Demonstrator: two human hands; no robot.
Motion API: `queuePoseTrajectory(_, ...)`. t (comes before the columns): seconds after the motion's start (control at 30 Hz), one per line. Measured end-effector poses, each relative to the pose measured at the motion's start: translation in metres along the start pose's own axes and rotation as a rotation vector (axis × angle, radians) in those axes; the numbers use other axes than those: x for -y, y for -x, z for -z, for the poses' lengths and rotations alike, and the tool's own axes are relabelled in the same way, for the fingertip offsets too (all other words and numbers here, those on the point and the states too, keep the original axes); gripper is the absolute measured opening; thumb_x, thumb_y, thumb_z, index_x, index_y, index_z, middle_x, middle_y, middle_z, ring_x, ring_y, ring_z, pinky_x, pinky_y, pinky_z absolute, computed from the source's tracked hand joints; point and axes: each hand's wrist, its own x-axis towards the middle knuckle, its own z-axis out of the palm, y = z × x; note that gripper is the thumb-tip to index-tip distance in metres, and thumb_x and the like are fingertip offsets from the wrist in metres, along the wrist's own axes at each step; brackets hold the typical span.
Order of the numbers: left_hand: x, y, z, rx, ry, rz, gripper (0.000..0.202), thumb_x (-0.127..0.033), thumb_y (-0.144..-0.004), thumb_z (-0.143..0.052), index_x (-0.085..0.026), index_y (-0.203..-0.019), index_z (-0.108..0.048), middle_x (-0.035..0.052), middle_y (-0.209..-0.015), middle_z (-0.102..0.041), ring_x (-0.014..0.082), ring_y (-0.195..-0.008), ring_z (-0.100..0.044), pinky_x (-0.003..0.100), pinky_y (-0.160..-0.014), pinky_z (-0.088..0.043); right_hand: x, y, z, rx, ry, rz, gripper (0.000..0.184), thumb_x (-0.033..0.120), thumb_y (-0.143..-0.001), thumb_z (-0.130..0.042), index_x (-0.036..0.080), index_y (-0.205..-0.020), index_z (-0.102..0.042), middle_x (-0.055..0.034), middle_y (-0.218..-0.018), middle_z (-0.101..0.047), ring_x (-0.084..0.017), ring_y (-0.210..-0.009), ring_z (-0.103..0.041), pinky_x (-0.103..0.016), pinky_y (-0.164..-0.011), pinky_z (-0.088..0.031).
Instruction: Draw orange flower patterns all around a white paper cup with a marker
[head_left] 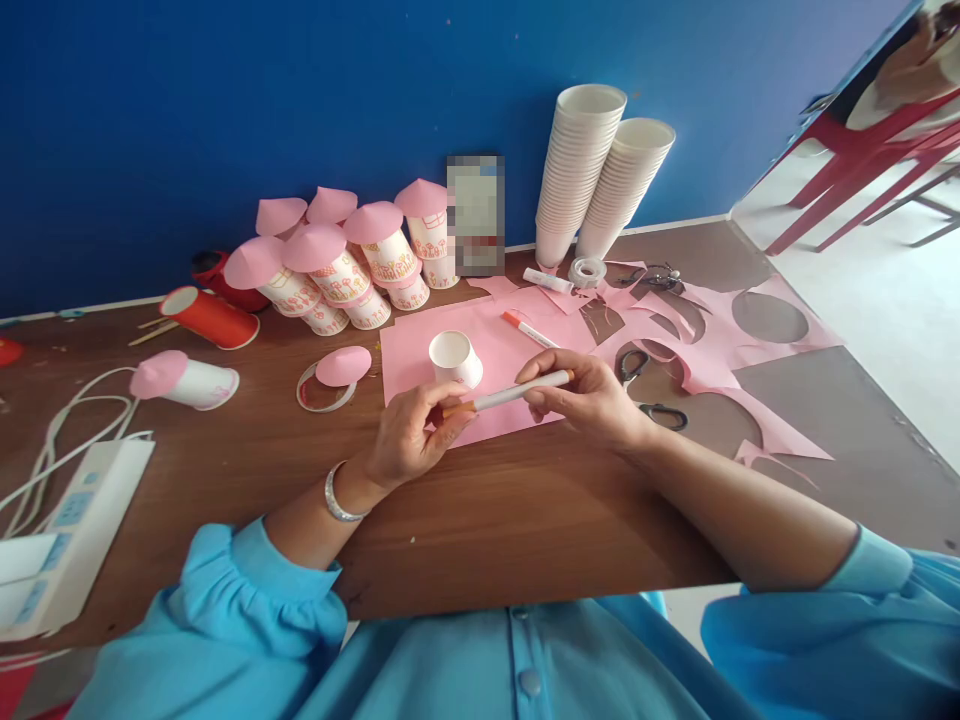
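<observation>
A white marker with orange ends (517,390) is held level between both hands, above the near edge of a pink paper sheet (420,350). My left hand (412,432) pinches its orange left end, and my right hand (589,395) grips it near the other end. Just beyond the marker, a white paper cup (454,360) stands on the sheet. Another marker with a red-orange cap (529,328) lies to the cup's right. Whether the cap is loose on the held marker cannot be seen.
Decorated cups with pink cone roofs (345,265) stand at the back left. Tall cup stacks (577,170) lean near the wall. Scissors (652,390) and pink paper scraps (705,350) lie right; a tape roll (587,272) sits behind. A power strip (82,530) is left.
</observation>
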Motion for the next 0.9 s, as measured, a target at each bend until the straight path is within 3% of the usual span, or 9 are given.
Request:
queuePoseTrajectory(0.13,0.004,0.005,-0.005,-0.04,0.101,0.124,0.035,-0.05,-0.088,-0.076,-0.022,-0.106,-0.064,-0.0009,-0.068,-0.073,0.0122,-0.054,-0.062,0.024,-0.053,-0.048,-0.011,0.0,-0.01,0.089,-0.28,-0.155,0.043,0.051,-0.076,-0.09,0.017,-0.099,-0.078,0.0016,-0.068,-0.069,-0.012,-0.061,-0.063,-0.027,-0.06,-0.052)
queuePoseTrajectory(0.27,0.007,0.004,-0.009,-0.117,0.115,0.092,0.033,-0.049,-0.09,-0.076,-0.022,-0.104,-0.061,-0.0013,-0.07,-0.072,0.0114,-0.055,-0.062,0.024,-0.055,-0.049,-0.016,-0.002,-0.016,0.005,-0.438,-0.107,0.037,0.051,-0.077,-0.09,0.019,-0.094,-0.082,0.0029,-0.062,-0.064,-0.012,-0.06,-0.059,-0.028,-0.06,-0.052)
queuePoseTrajectory(0.47,0.004,-0.005,-0.012,-0.152,0.126,-0.044,0.025,-0.038,-0.095,-0.073,-0.023,-0.106,-0.057,-0.0042,-0.073,-0.069,0.0064,-0.051,-0.056,0.02,-0.054,-0.045,-0.012,-0.003,-0.016,-0.064,-0.455,-0.05,0.03,0.049,-0.08,-0.089,0.021,-0.091,-0.084,0.003,-0.06,-0.063,-0.012,-0.061,-0.059,-0.028,-0.061,-0.051)
queuePoseTrajectory(0.77,0.007,0.002,-0.01,-0.139,-0.003,-0.16,0.022,-0.033,-0.095,-0.073,-0.022,-0.106,-0.059,-0.0031,-0.073,-0.071,0.0075,-0.052,-0.06,0.018,-0.049,-0.046,-0.014,0.001,-0.019,0.038,-0.459,-0.078,0.029,0.046,-0.081,-0.088,0.021,-0.093,-0.084,0.0013,-0.066,-0.068,-0.012,-0.061,-0.06,-0.029,-0.062,-0.053)
queuePoseTrajectory(0.9,0.008,-0.003,-0.005,-0.185,0.028,-0.16,0.019,-0.031,-0.097,-0.071,-0.021,-0.106,-0.057,-0.0044,-0.075,-0.068,0.006,-0.053,-0.06,0.016,-0.049,-0.044,-0.012,-0.005,-0.004,-0.085,-0.455,-0.007,0.03,0.049,-0.082,-0.087,0.021,-0.092,-0.082,0.0029,-0.062,-0.064,-0.011,-0.06,-0.06,-0.027,-0.059,-0.053)
